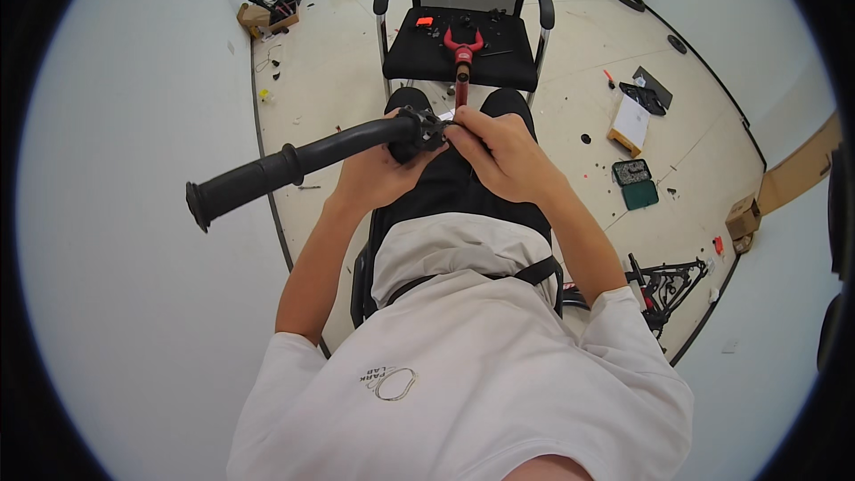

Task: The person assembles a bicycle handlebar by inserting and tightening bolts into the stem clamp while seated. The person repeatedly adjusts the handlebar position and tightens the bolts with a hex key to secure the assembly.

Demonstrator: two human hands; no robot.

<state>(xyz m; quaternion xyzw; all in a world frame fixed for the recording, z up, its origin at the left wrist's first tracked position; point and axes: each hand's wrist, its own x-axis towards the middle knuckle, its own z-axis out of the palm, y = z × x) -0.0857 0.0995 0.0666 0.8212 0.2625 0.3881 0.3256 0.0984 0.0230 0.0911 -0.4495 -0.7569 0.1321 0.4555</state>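
Note:
A black handlebar (pixel 361 135) with a ribbed rubber grip (pixel 245 187) slants across my lap toward the left. At its inner end sits a black clamp (pixel 429 128). My left hand (pixel 378 176) is closed around the bar from below, close to that clamp. Beside the clamp, my right hand (pixel 506 153) pinches with thumb and finger; the small thing between them is hidden. Just beyond my hands, a red forked part (pixel 463 49) with a red tube reaches from the chair seat toward my knees.
An office chair (pixel 401 58) faces me, with small parts and a red-orange item (pixel 425 22) on its seat. To the right on the floor lie an open green tool case (pixel 639 194), a white box (pixel 630 125) and a black bike frame (pixel 672 289). A wall runs along the left.

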